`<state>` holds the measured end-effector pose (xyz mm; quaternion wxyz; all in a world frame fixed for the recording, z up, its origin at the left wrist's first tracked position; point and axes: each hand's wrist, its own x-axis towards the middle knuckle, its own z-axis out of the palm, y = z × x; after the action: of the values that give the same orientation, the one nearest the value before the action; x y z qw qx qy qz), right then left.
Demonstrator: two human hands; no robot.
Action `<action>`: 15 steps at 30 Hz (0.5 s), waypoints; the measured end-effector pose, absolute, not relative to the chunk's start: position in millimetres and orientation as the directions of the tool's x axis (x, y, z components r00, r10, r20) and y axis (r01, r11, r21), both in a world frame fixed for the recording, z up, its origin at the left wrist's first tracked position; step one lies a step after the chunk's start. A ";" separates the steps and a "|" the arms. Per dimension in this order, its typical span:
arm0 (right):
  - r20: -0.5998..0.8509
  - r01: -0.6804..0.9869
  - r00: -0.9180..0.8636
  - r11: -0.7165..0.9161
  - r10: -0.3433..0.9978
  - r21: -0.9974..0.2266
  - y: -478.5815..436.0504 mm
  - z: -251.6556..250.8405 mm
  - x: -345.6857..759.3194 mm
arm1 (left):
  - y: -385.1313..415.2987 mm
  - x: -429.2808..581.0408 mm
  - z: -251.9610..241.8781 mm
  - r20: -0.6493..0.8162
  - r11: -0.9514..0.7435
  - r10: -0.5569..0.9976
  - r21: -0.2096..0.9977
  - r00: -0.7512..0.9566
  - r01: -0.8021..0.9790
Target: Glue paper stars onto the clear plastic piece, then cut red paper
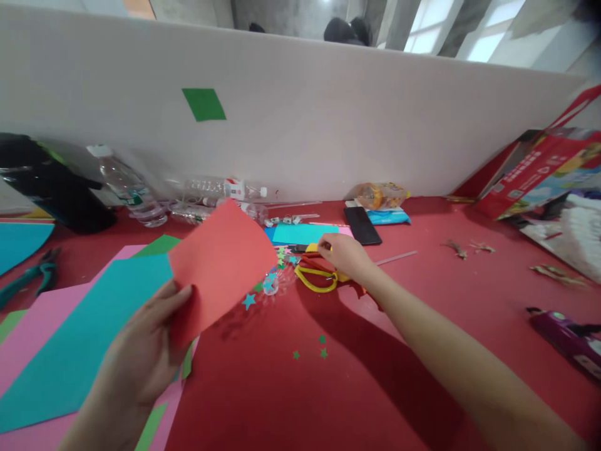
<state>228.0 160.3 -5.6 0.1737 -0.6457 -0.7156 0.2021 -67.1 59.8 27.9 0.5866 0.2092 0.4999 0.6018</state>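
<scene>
My left hand pinches a red paper sheet by its lower left side, thumb on top, and holds it raised above the table. Further off, my right hand has its fingers bent together at a yellow-and-black tool. What lies between those fingertips is hidden. Just below that hand are scissors with yellow handles, beside a red handle. Small paper stars are scattered left of the scissors around a small clear object. Several green stars lie nearer me.
Blue paper and pink sheets cover the left side, near pliers. A black bottle, clear plastic bottles, a black phone-like slab and a snack pack line the white partition. A purple object sits right.
</scene>
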 end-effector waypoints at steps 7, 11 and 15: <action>-0.016 0.953 -0.274 0.269 0.962 -0.136 163.2 3.3 212.8 | 31.5 -57.1 12.8 -0.540 0.554 0.832 0.811 0.124 -0.186; -0.009 0.922 -0.382 0.381 0.924 -0.067 183.1 6.9 185.3 | 19.9 -46.8 8.6 -0.591 0.622 0.776 0.775 0.219 -0.112; -0.019 0.893 -0.450 0.449 0.893 -0.032 211.9 1.3 157.5 | 13.9 -43.1 -3.8 -0.570 0.636 0.760 0.753 0.313 -0.172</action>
<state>157.5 211.9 1.3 0.0005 -0.5244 -0.8512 0.0185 -43.1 13.9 -3.8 0.7547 0.2947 0.4982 0.3087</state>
